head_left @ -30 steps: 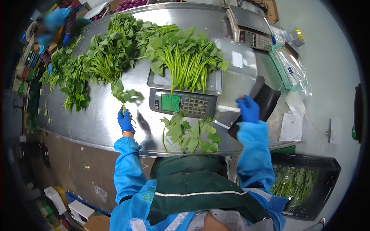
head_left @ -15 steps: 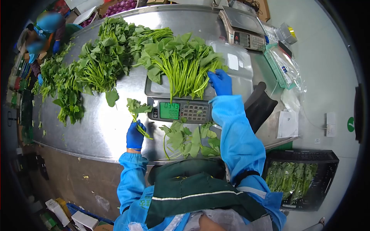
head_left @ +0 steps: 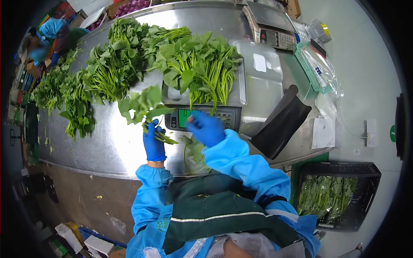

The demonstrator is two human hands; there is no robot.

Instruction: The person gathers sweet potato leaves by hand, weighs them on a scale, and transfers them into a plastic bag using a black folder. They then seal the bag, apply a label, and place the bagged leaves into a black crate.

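My left hand (head_left: 154, 139), in a blue glove, is closed around the stems of a small bunch of leafy greens (head_left: 146, 103), its leaves fanned up and left. In front of the digital scale's keypad (head_left: 228, 116) is my right hand (head_left: 208, 129), also gloved in blue; its fingers are smeared by motion and point toward the left hand. A large heap of greens (head_left: 202, 64) rests on the scale pan (head_left: 240, 92), some stems hanging down over the keypad. My right hand partly hides the green display (head_left: 183, 117). Loose leaves (head_left: 197, 152) lie at the front table edge, partly under my right forearm.
More piles of greens (head_left: 107, 73) cover the left of the metal table (head_left: 103, 146). A second scale (head_left: 271, 32), a teal basket (head_left: 307, 71) and a black curved piece (head_left: 279, 124) are to the right. Bagged greens fill a black crate (head_left: 370, 193). Another person (head_left: 53, 30) works at far left.
My right hand has left the right side of the heap and swung left and down in front of the scale. The bunch in my left hand looks leafier, and a leafy stem hangs over the heap's front.
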